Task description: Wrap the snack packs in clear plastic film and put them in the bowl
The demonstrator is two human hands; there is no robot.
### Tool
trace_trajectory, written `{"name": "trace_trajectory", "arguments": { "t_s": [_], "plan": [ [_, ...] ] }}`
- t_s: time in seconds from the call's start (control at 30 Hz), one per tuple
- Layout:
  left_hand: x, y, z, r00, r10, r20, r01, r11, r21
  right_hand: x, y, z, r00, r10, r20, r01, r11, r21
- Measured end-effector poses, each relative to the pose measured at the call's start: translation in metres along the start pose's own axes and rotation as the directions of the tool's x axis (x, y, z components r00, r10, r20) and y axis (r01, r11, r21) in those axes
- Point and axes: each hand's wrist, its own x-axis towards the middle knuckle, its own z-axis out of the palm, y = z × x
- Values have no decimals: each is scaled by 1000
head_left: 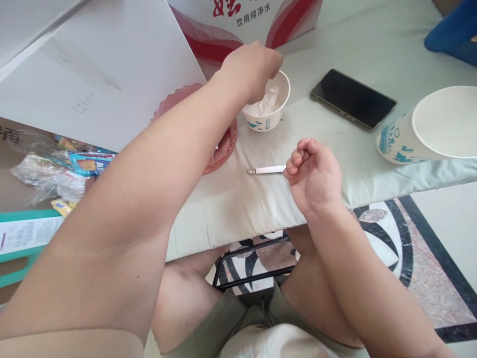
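My left hand reaches over a white paper bowl with blue print. Its fingers bend down inside the rim, closed and partly hidden behind the hand. Crumpled clear plastic lies in the bowl, right by those fingers; whether they grip it I cannot tell. Palm up, my right hand rests at the cloth's front part with its fingers curled in. A slim white knife-like tool with a short metal tip meets these fingers. Its other end is hidden, so a grip on it cannot be made out.
A pink scalloped dish sits partly under my left forearm. Behind stands a red and white carton. A black phone and a large paper tub are to the right. Snack packets fill a box at left.
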Motion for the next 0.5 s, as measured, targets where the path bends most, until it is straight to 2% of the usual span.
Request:
{"name": "trace_trajectory", "arguments": {
  "t_s": [0.03, 0.17, 0.27, 0.4, 0.5],
  "plan": [
    [-2, 0, -2, 997, 2, 77, -8, 997, 78, 0, 0, 0, 1000, -1, 3, 1, 1000, -2],
    [-7, 6, -9, 985, 28, 168, -65, 974, 218, -2, 3, 0, 1000, -9, 19, 10, 1000, -25],
    [-6, 17, -7, 962, -33, 272, -45, 960, 276, -3, 7, 1, 999, -14, 32, 16, 999, -44],
    [2, 28, 6, 928, -74, 365, -31, 961, 275, -3, 10, 3, 998, -41, 43, 44, 997, -64],
    [13, 23, 19, 934, -54, 352, -29, 974, 226, -3, 9, 4, 997, -69, 25, 71, 994, -85]
  ]
}}
